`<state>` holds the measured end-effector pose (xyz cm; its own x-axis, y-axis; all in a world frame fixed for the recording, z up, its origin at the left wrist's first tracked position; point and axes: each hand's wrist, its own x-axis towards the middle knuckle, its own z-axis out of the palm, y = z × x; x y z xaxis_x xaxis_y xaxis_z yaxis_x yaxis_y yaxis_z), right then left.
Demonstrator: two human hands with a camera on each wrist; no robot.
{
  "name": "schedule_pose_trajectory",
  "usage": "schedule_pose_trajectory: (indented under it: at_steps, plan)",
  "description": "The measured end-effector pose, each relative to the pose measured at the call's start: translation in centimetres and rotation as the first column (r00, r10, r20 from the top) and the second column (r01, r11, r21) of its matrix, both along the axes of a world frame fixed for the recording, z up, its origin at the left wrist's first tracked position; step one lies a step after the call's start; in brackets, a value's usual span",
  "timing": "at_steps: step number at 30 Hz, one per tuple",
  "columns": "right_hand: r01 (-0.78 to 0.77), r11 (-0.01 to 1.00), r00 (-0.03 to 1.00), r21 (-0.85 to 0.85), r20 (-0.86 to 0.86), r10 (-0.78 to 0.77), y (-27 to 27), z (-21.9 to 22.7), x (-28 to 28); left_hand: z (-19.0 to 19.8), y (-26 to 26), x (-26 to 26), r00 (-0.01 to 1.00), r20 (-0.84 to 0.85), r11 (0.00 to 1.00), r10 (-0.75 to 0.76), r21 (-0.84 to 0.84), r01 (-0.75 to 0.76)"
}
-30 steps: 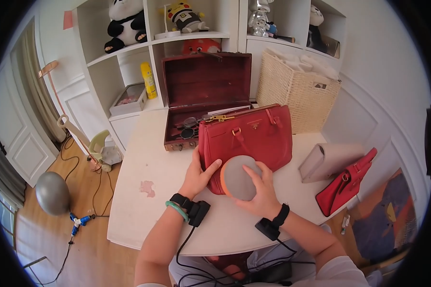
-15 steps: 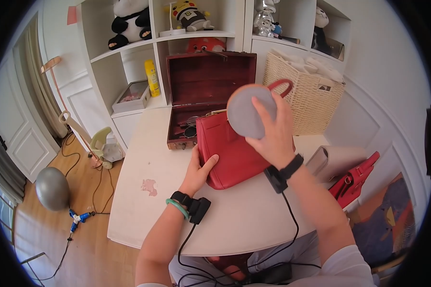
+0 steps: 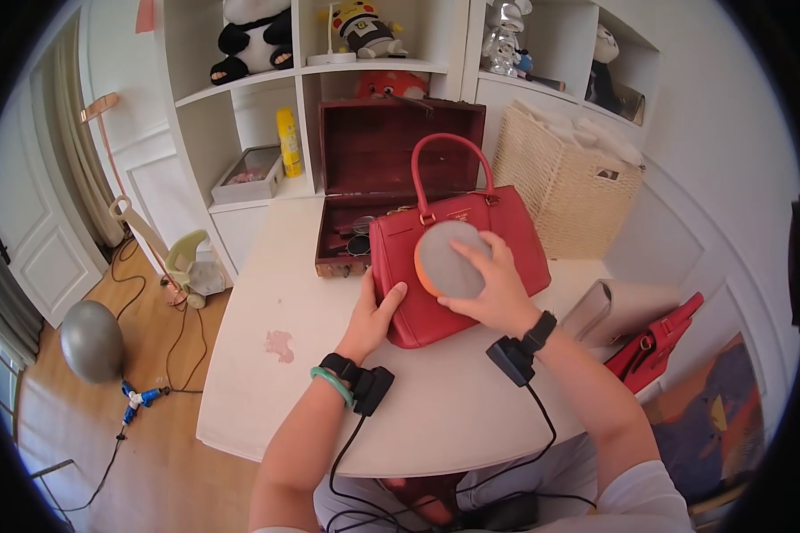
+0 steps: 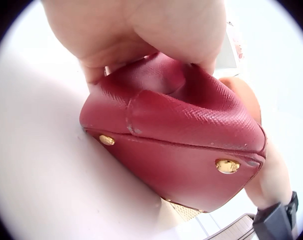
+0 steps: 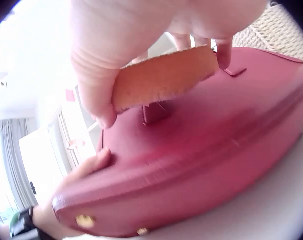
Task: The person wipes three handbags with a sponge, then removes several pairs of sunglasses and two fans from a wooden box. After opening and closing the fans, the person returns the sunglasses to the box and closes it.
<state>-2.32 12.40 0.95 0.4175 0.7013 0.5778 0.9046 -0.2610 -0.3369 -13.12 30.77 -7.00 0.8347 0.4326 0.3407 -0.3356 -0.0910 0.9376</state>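
A red leather handbag point(image 3: 520, 249) stands tilted back on the white table, one handle point(image 3: 451, 139) arching up above it. My left hand point(image 3: 371, 318) grips the bag's left end, thumb on the front; in the left wrist view its fingers dent the side panel point(image 4: 166, 75). With my right hand point(image 3: 500, 298) I hold a round sponge point(image 3: 452, 259), grey on its outer face and orange beneath, over the bag's front. The right wrist view shows the sponge's orange edge point(image 5: 164, 77) close against the leather, thumb and fingers around its rim. Gold studs point(image 4: 227, 166) dot the bag's base.
Behind the bag sits an open dark red case point(image 3: 342, 240) with glasses inside. A woven basket point(image 3: 542, 178) is at the back right. On the right lie a beige bag point(image 3: 609, 311) and a smaller red bag point(image 3: 658, 342). Cables point(image 3: 351, 453) trail from both wrists.
The sponge went up and right to the bag's top, then back down onto its front. The front handle, hanging down at first, now stands up. My left hand keeps its hold.
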Motion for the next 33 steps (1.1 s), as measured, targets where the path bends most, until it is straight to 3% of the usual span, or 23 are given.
schedule_pose_trajectory:
  at_steps: [1,3,6,9,10,12,15,18,20,22,23,25,26,30,33]
  plan:
    - [0.001,1.0,1.0,0.001,-0.002,-0.001,-0.7,-0.7,0.2,0.0,0.0,0.0,1.0,0.004,1.0,0.009,0.012,-0.009]
    - [0.206,0.977,0.978,-0.049,-0.002,-0.207,-2.2,-1.5,1.4,0.1,0.1,-0.1,1.0,0.01,0.999,0.022,0.028,-0.022]
    - [0.396,0.915,0.913,0.074,0.074,-0.401,-4.0,-2.1,4.5,-0.1,-0.1,0.0,1.0,0.017,0.998,0.022,0.066,-0.024]
    - [0.442,0.891,0.897,0.107,-0.041,-0.44,-4.3,-3.3,4.5,0.0,-0.2,0.0,0.999,-0.011,0.999,0.03,0.021,-0.03]
    - [0.443,0.89,0.896,0.109,-0.044,-0.441,-4.1,-3.1,3.5,-0.1,-0.2,0.0,0.999,-0.013,0.999,0.041,0.03,-0.04]
    - [0.268,0.963,0.963,0.005,0.019,-0.268,-3.0,-2.3,-0.2,-0.1,-0.1,0.0,0.998,-0.02,0.998,0.051,0.04,-0.05]
    - [0.03,0.998,1.0,-0.064,0.01,-0.029,-1.7,-1.9,-3.9,-0.1,-0.3,0.0,0.999,-0.011,0.998,0.049,0.043,-0.049]
    - [0.058,0.994,0.998,-0.096,0.012,-0.057,-2.2,-1.8,-3.7,-0.1,-0.1,-0.3,0.998,-0.023,0.994,0.054,0.096,-0.052]
    - [0.133,0.988,0.991,-0.082,0.032,-0.131,-3.2,-2.3,-1.8,0.3,-0.6,-0.4,0.997,0.033,0.987,0.073,0.138,-0.077]
    - [0.356,0.934,0.93,0.016,0.092,-0.356,-4.7,-2.6,0.8,0.2,-0.5,-0.4,0.996,0.024,0.985,0.087,0.15,-0.09]
    - [0.357,0.934,0.929,0.013,0.095,-0.357,-5.4,-2.7,1.8,0.2,-0.3,-0.4,0.997,0.007,0.989,0.076,0.128,-0.076]
    - [0.548,0.836,0.837,-0.034,0.02,-0.547,-6.5,-2.3,2.8,0.1,-0.3,-0.3,0.998,-0.009,0.992,0.061,0.107,-0.059]
    - [0.549,0.835,0.836,-0.032,0.019,-0.548,-6.5,-2.2,2.4,-0.1,-0.3,-0.1,0.998,-0.008,0.992,0.064,0.107,-0.063]
    - [0.183,0.982,0.978,-0.047,0.11,-0.177,-4.8,-2.6,-3.3,-0.3,-0.3,-0.1,0.998,0.005,0.991,0.065,0.121,-0.065]
    - [-0.012,0.993,0.996,-0.114,0.088,0.022,-3.9,-1.7,-7.3,-0.5,-0.2,-0.2,0.998,-0.009,0.987,0.062,0.147,-0.06]
